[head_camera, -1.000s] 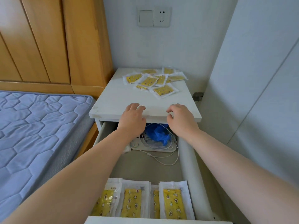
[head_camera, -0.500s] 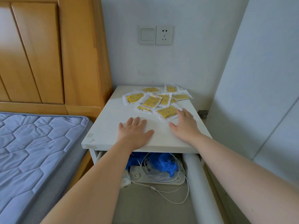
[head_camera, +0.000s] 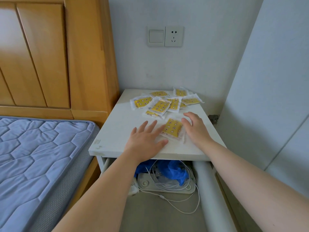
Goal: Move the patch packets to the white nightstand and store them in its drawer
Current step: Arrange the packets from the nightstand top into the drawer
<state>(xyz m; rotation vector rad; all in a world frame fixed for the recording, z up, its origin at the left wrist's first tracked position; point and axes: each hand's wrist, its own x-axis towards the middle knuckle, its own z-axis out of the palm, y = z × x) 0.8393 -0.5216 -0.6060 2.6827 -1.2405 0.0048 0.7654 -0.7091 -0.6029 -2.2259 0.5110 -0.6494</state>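
the person shows only as two bare arms. the bare left hand (head_camera: 145,139) has a broad back, four smooth fingers and a thumb, and it joins at the wrist to the left forearm (head_camera: 103,195), which is uncovered all the way to the near edge of the view. the bare right hand (head_camera: 195,129) is of like build, with rounded knuckles, and the right forearm (head_camera: 250,168) is likewise uncovered to the near right edge. both forearms look smooth and swell wider toward the near edge under the wide-angle lens. the nails are too small to make out.
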